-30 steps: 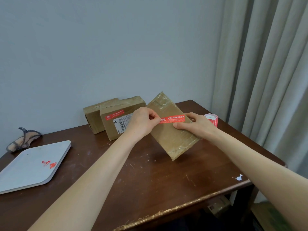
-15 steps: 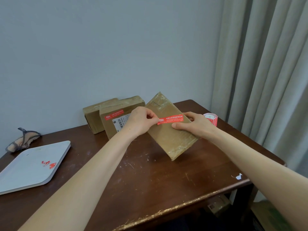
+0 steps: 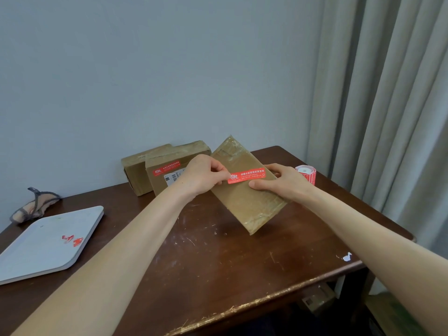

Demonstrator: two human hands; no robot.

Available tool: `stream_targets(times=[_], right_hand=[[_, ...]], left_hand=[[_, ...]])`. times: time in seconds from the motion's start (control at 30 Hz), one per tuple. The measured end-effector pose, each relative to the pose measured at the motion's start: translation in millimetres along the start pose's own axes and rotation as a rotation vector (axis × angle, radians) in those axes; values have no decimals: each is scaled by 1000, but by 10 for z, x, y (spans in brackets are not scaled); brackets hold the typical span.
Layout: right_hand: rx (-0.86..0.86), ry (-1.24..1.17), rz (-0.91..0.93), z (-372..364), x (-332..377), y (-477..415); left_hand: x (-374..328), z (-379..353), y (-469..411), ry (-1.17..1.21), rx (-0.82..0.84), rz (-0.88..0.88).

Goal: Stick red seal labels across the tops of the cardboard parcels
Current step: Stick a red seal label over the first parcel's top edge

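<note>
Both hands meet over a tilted parcel (image 3: pixel 244 200): the left hand (image 3: pixel 202 177) pinches the left end of a red label (image 3: pixel 246 175) lying across the parcel's face, while the right hand (image 3: pixel 282 181) grips the parcel's right edge, thumb just under the label. Beneath them, the brown tabletop (image 3: pixel 218 258) carries a grey tray (image 3: pixel 46 243) at left, two more parcels (image 3: pixel 155 169) standing at the back, one already bearing a red label, and a label roll (image 3: pixel 306 173) at right.
</note>
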State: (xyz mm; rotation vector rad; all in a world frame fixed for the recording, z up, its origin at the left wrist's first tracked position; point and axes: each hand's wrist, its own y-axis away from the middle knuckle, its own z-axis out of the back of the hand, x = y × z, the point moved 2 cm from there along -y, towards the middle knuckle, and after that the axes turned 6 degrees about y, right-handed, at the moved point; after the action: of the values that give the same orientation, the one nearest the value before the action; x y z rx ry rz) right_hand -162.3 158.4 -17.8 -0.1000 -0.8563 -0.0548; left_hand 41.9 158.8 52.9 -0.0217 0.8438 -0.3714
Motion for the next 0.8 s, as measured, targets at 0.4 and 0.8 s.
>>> stream_targets(times=[0.4, 0.8], right_hand=[[-2, 4, 16, 8, 67, 48], [-4, 3, 31, 4, 106, 81]], left_hand=[[-29, 77, 23, 36, 29, 41], [-104, 218, 19, 128, -46, 60]])
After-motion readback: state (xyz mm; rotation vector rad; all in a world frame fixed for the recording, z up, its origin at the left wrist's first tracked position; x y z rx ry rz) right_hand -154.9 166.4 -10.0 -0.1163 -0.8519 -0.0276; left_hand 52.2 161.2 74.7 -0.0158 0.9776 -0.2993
